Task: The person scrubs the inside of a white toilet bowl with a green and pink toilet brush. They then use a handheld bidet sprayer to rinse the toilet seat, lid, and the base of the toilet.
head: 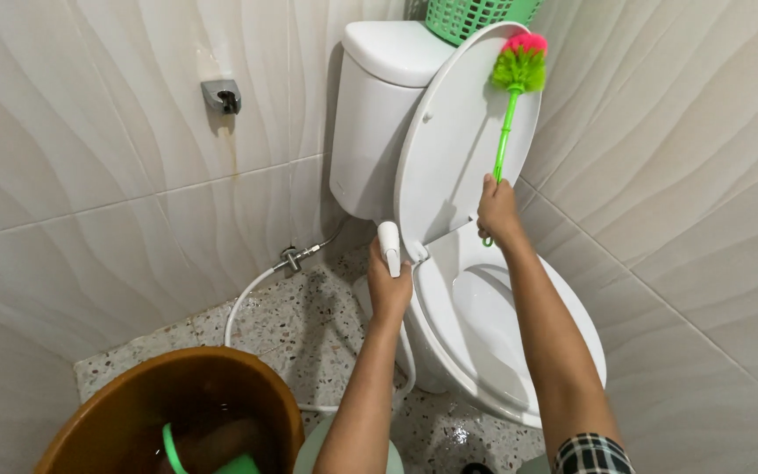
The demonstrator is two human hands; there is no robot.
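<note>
My right hand (496, 211) grips the green handle of a toilet brush (514, 86), whose green and pink bristle head rests against the raised white toilet lid (449, 149) near its top. My left hand (389, 283) holds a white bidet sprayer (389, 248), nozzle up, beside the lid's hinge. The sprayer's white hose (252, 294) loops down to a metal valve on the wall. Below my right arm lies the white toilet seat and bowl (484, 316).
The white cistern (379, 105) stands against the tiled wall, a green plastic basket (475, 16) on top. A brown tub (133, 412) with water and a green scoop sits at the lower left on the speckled floor. A metal holder (222, 95) is fixed to the wall.
</note>
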